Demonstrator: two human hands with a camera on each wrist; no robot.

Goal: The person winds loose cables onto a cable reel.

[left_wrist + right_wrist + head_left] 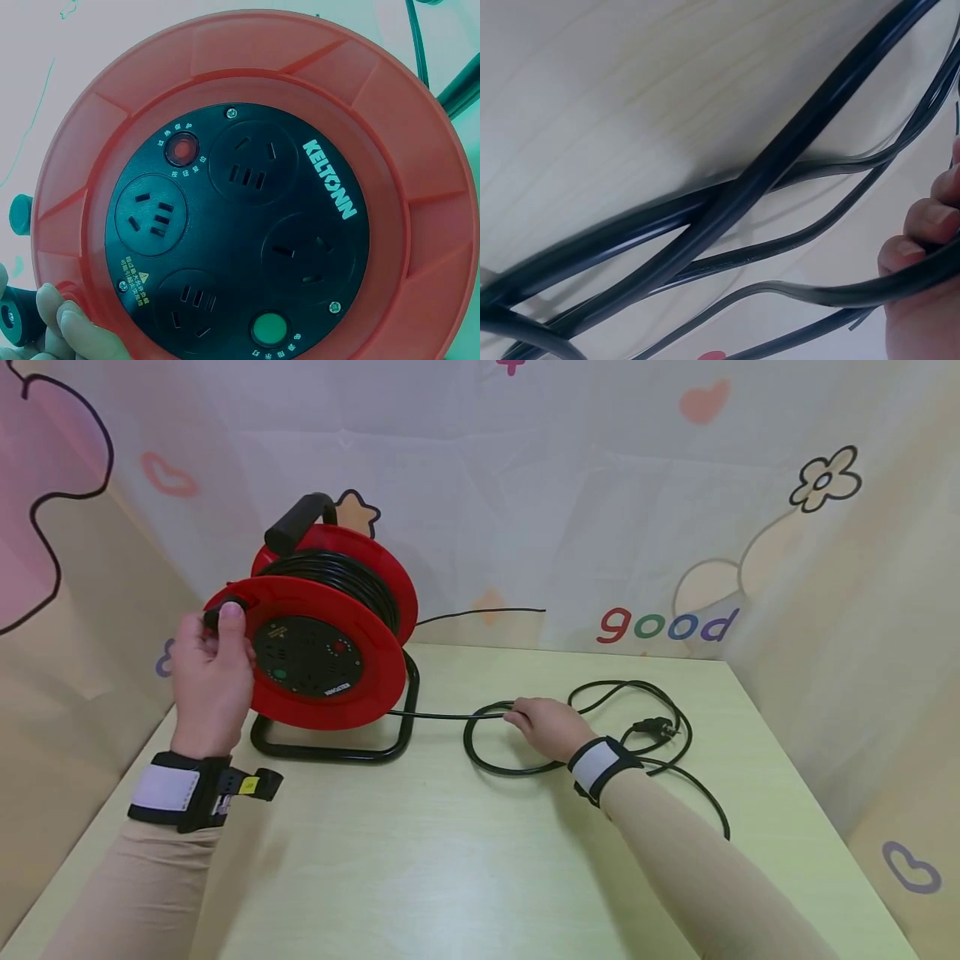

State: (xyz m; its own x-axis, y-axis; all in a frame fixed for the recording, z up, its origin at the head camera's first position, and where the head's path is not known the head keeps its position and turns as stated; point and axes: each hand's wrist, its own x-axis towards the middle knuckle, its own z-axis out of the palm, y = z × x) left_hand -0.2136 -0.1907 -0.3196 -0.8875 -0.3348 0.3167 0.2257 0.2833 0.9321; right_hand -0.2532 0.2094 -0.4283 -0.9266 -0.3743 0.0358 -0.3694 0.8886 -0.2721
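Note:
A red cable reel point(382, 668) with black cable wound on its drum stands at the left of the table on a black tube frame. My left hand point(213, 681) grips the black crank knob point(26, 319) at the rim of the reel's front disc. To the right, my right hand point(551, 727) holds the black cable point(442, 717), which runs taut from the reel to the fingers. Beyond that hand the cable lies in loose loops, with its plug point(655, 727) among them. In the right wrist view the fingers point(930, 221) curl round the cable.
The reel's carrying handle point(296, 524) sticks up at its top. Socket outlets, a red button and a green light sit on the black centre panel point(240, 225). A printed curtain point(480, 485) hangs behind and beside the pale table point(420, 860).

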